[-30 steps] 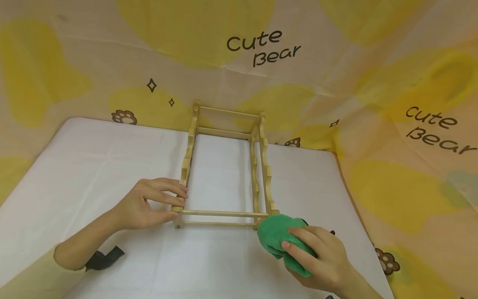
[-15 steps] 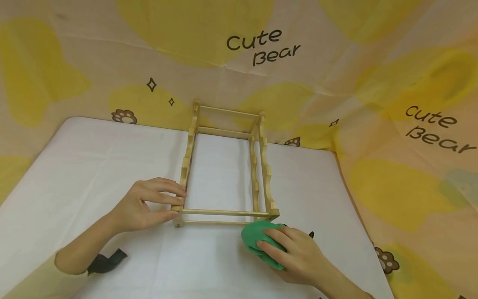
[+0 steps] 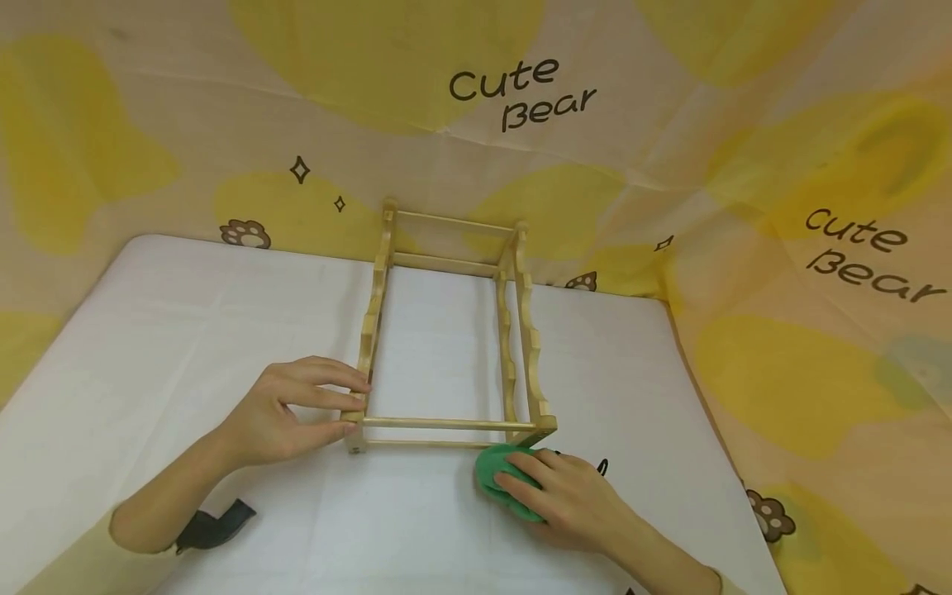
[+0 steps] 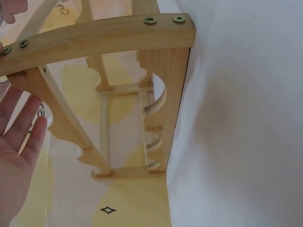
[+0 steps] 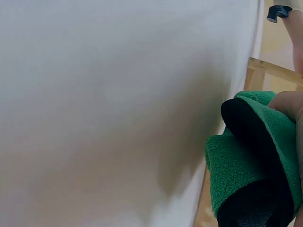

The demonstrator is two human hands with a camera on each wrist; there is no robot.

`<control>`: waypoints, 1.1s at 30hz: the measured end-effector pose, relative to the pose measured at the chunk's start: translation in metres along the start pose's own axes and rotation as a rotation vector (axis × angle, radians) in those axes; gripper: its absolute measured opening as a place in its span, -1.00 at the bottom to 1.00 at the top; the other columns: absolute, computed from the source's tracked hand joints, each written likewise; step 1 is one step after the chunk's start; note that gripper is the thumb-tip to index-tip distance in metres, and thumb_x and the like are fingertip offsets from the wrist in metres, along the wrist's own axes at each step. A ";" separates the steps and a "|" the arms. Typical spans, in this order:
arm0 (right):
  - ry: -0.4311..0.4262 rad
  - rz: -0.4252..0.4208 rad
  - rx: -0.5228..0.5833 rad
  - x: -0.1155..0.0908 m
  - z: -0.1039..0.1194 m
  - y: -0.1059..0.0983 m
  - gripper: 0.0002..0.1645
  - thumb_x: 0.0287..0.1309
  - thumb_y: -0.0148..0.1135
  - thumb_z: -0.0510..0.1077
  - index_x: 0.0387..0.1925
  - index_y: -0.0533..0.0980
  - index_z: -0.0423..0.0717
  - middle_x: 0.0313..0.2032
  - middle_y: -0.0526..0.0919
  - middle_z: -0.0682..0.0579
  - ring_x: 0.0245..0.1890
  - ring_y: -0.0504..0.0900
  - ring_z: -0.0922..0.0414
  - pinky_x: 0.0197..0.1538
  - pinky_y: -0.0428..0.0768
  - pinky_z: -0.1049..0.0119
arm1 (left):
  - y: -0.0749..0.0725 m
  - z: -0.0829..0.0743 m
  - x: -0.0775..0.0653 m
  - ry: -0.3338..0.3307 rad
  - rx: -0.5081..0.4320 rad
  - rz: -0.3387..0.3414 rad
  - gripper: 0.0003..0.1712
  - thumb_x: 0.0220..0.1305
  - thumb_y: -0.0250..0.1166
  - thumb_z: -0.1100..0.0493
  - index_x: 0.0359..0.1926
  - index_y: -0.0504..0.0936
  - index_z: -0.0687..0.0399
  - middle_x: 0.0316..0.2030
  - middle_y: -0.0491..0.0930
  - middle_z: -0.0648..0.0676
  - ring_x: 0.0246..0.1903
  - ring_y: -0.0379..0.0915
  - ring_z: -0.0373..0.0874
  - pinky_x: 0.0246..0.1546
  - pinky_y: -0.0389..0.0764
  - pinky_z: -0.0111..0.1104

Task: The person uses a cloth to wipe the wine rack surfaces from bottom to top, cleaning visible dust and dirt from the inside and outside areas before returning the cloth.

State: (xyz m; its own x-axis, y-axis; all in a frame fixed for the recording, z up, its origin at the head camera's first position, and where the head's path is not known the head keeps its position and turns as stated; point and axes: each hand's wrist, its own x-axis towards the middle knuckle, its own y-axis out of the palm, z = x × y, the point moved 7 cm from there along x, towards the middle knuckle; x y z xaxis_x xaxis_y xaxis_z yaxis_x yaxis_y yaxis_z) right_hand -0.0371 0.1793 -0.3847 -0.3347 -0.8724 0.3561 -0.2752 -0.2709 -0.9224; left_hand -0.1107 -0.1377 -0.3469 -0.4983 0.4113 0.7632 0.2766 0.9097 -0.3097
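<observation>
A pale wooden rack (image 3: 449,424) with scalloped side rails stands on the white tabletop, its far end near the patterned backdrop. My left hand (image 3: 278,413) holds the rack's near left corner, thumb at the front and fingers along the side rail. In the left wrist view, metal fasteners show on the rack's end piece (image 4: 104,38). My right hand (image 3: 573,500) grips a bunched green cloth (image 3: 497,479) just in front of the near right corner. Up close in the right wrist view, the cloth (image 5: 227,165) looks fuzzy and folded, with dark parts. Whether it touches the rack is unclear.
A yellow fabric backdrop (image 3: 416,74) with printed words and paw marks rises behind and to the right of the white table (image 3: 223,322). A dark strap (image 3: 216,527) hangs at my left wrist.
My right hand with the green cloth has moved left and slightly up from the rack's near right corner, uncovering that corner. The left hand and the rack have stayed in place.
</observation>
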 end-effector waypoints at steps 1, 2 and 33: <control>0.001 0.009 -0.002 0.000 0.000 0.002 -0.69 0.44 0.18 -0.06 0.12 0.62 0.00 0.04 0.69 0.01 -0.20 0.71 0.09 -0.23 0.75 0.34 | 0.000 0.000 0.000 0.001 0.000 -0.001 -0.76 0.36 0.48 0.05 -0.14 0.86 0.14 -0.08 0.78 0.17 0.10 0.65 -0.08 0.24 0.55 -0.41; 0.002 0.016 -0.006 0.000 0.000 0.004 -0.64 0.33 0.32 -0.07 0.13 0.62 0.00 0.04 0.69 0.01 -0.20 0.71 0.09 -0.23 0.75 0.34 | 0.000 0.000 -0.001 0.000 -0.001 -0.001 -0.76 0.36 0.48 0.05 -0.14 0.85 0.15 -0.08 0.78 0.18 0.10 0.65 -0.08 0.24 0.54 -0.41; -0.094 0.031 -0.052 0.077 0.026 0.036 -0.52 0.13 0.50 -0.05 0.10 0.61 0.11 -0.01 0.62 0.09 -0.27 0.61 0.21 -0.40 0.58 0.55 | 0.000 0.001 -0.003 -0.021 -0.033 -0.001 -0.77 0.29 0.54 0.14 -0.10 0.85 0.17 -0.03 0.78 0.17 0.13 0.64 -0.07 0.26 0.55 -0.40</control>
State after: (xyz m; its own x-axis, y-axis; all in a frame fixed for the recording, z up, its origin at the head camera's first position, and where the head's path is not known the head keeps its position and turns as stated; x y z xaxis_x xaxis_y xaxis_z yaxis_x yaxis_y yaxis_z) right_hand -0.0494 0.0913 -0.3943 -0.2584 -0.9150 0.3099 -0.3137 -0.2239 -0.9227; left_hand -0.1098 -0.1389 -0.3498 -0.5159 0.4122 0.7509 0.3029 0.9077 -0.2902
